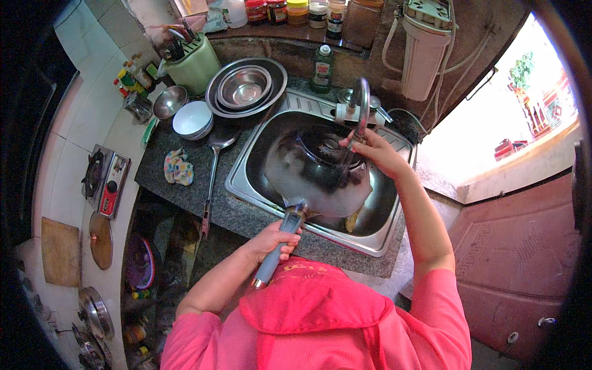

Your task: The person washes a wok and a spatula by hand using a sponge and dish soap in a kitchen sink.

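Observation:
My left hand is closed around the grey handle of a dark pan. The pan lies tilted over the steel sink, its body under the tap. With my right hand I touch the lower end of the curved metal tap; the fingers are bent around its spout. Water seems to run from the spout into the pan, though this is blurred. A small yellowish piece shows in the sink beside the pan.
Left of the sink on the granite counter are a metal ladle, a patterned cloth, white bowls and nested metal basins. A dish soap bottle stands behind the sink; a water filter hangs at back right.

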